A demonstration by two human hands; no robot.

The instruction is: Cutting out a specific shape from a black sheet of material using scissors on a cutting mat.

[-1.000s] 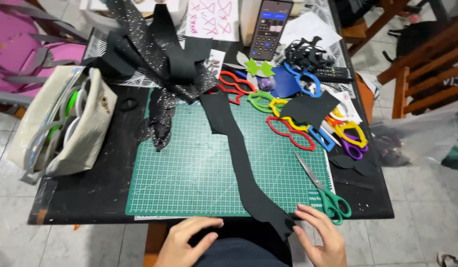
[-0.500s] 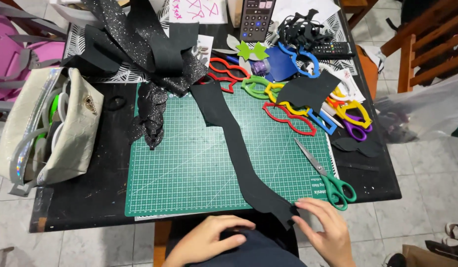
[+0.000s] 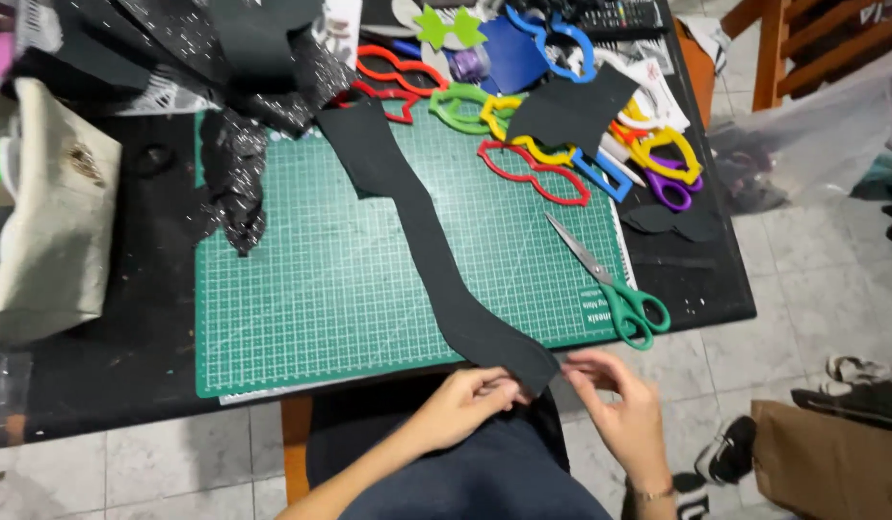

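Head view, landmark: the green cutting mat (image 3: pixel 330 289), lying on the black desk (image 3: pixel 99 366).
Black strip: a long, wavy black fabric strip (image 3: pixel 417 212) runs from the mat's far edge diagonally across it and over its near edge, where its end hangs just past the desk.
Left hand: the left hand (image 3: pixel 465 404) pinches the near end of the strip just below the mat's near edge, fingers curled onto the cloth.
Right hand: the right hand (image 3: pixel 624 409) sits just right of that end, fingertips bent toward it; whether it actually grips the fabric I cannot tell (the strip's corner is right at the fingers).
Scissors: green-handled scissors (image 3: pixel 610 284) lie closed at the mat's right edge, blades pointing up and left, handles near the mat's near right corner.
Stencils: coloured plastic outline shapes (image 3: pixel 533 173) in red, yellow, green and blue are scattered over the mat's far right corner and beyond it.
Glitter fabric: black sparkly fabric (image 3: pixel 234 183) drapes over the mat's far left corner.
Bag: a cream cloth bag (image 3: pixel 51 221) lies left of the mat, well apart from the hands.
Lap: dark trousers (image 3: pixel 485 472) show below the mat, under both hands.
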